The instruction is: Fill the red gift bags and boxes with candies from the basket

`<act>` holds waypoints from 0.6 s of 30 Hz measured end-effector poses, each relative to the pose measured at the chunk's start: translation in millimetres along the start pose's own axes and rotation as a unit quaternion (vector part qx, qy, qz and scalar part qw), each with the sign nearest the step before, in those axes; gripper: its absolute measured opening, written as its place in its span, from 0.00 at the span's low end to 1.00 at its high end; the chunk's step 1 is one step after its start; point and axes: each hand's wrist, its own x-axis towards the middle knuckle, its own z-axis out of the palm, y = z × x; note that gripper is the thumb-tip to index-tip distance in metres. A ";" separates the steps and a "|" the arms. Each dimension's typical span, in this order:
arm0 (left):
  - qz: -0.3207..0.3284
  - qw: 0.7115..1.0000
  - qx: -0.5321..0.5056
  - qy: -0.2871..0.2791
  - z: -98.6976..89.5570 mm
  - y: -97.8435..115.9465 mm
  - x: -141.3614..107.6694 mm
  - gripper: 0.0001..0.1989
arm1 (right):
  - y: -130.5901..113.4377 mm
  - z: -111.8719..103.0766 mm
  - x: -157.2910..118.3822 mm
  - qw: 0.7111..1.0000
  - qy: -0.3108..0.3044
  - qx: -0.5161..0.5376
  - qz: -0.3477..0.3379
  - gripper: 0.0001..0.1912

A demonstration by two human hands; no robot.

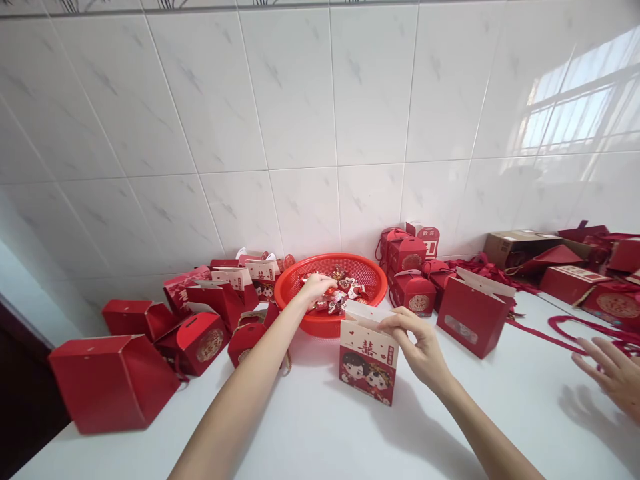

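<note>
My left hand (318, 288) is inside a red plastic colander (371, 301), over wrapped candies (345, 287). Its fingers are bent and drawn together; whatever is between them is hidden among the wrappers. In front of the colander a small paper gift box (369, 363) stands upright on the table, white above and red below, with two cartoon figures and a double-happiness sign. My right hand (413, 337) pinches the upper right edge of this gift box, whose top is open.
Red gift boxes (115, 383) crowd the left, more (413, 293) stand behind on the right. A red bag-shaped box (473, 313) stands right of my right hand. Another person's hand (613, 373) is at the right edge, near dark red ribbon (565, 327). A cardboard carton (520, 250) stands behind.
</note>
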 end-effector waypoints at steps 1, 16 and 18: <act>0.000 1.000 0.004 0.000 0.1 -0.1 -0.6 0.09 | -0.5 -0.4 0.4 1.000 -0.009 0.000 0.007 0.14; 0.032 0.998 0.039 0.026 -3.4 -6.8 6.4 0.08 | -5.5 -1.3 -1.4 0.995 -0.091 0.000 0.034 0.13; 0.043 0.998 0.034 0.027 -2.8 -6.1 5.9 0.07 | -6.6 -1.4 -1.3 0.996 -0.087 -0.001 0.030 0.13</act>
